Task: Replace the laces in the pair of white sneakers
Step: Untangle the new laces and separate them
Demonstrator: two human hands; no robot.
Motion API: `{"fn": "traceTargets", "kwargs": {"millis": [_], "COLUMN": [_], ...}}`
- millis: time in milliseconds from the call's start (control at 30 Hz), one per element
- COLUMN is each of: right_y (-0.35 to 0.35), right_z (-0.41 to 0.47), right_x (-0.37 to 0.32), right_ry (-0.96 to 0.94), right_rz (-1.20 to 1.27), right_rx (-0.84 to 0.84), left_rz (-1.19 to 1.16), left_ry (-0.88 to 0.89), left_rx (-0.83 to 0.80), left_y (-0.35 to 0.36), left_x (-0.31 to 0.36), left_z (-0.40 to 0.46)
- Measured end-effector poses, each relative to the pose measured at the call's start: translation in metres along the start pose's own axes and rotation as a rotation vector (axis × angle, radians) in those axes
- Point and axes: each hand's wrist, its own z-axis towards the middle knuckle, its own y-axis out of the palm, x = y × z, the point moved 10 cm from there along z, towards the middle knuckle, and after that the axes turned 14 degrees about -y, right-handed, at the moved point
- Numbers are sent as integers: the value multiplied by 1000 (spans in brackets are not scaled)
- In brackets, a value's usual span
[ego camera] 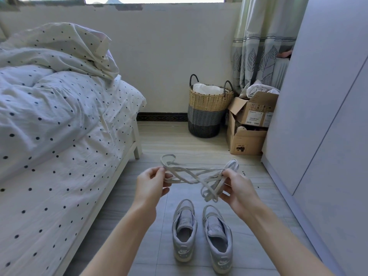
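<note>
Off-white flat woven shoelaces [191, 177] hang in a loose tangle in the air between the two hands, above the pair of pale grey-white leather sneakers [201, 234] on the grey tiled floor [249, 176]. The left hand [152, 183] pinches one bunch between thumb and fingers [159, 169]; the right hand [238, 189] has its fingers curled round the other bunch, with loops spilling above and below them. The bundle's long axis runs side to side, from fingers to fingers. To do this well, I judge she should find one free end near the left fingers and draw it out slowly, never pulling both bunches taut. The sneakers sit laceless, toes pointing away, below and between the wrists.
</note>
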Motion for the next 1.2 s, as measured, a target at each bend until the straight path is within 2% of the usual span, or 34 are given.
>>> {"fn": "traceTargets", "kwargs": {"millis": [133,267,533,633,833,933,1033,1200], "right_y": [-20,-42,-113,-149,-221,-242,-259,-271], "right_z": [10,17,13,13,16,15,16,23], "right_x": [-1,-5,12,13,23,28,36,44], "right_ry": [-97,-134,-10,17,47,84,105,138], "right_rz": [-239,-250,-435,-425,-496,-481,-471,-580], "right_rx": [63,142,175,275,427,469,487,440], "left_rz": [43,-63,-167,-219,-91,-173,-266,-140], "left_ry": [46,-17,-99,-126,3,-56,-108,-46], "left_rx": [92,130,-1,-47,-75,-89,-130,-204], "left_y": [-9,-18,-4,11,37,42,51,67], "left_x": [0,-7,-13,-16,-8,-13,-17,-17], "left_z": [6,14,13,7,-9,-6,-9,-19]}}
